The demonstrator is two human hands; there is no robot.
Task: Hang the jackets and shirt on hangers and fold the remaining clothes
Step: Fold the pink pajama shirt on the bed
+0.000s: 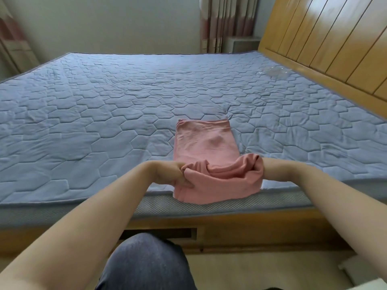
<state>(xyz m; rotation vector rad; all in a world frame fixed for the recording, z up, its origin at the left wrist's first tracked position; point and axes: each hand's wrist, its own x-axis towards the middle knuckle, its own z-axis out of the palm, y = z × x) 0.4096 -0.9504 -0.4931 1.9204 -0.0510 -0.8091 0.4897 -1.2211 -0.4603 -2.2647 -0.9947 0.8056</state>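
Here on the bed: a pink garment (204, 141) lies on the blue-grey quilted mattress (94, 122), near the front edge and a little right of centre.
Garment, far part: spread flat in a tidy rectangle, its far edge straight.
Garment, near part: raised off the mattress and bunched into a roll between the two hands, with a flap hanging over the mattress's front edge.
Left grip (178, 174): fingers and thumb curled, pinching the left end of the raised fabric; the thumb presses a fold against the fingers.
Right grip (266, 167): at the right end of the raised fabric, which wraps over it. Only the wrist and the heel of the hand show, so I cannot tell whether the fingers are curled or straight.
Forearms: both bare, reaching forward from the lower corners and converging on the cloth.
Knee (146, 262): in dark grey trousers, low in the middle, just before the wooden bed frame (251, 231).
Headboard (335, 45): pale slatted wood along the mattress's right side.
Clear object (274, 72): something transparent on the mattress beside the headboard, too blurred to identify.
Curtain (226, 24): striped, hanging at the back wall.
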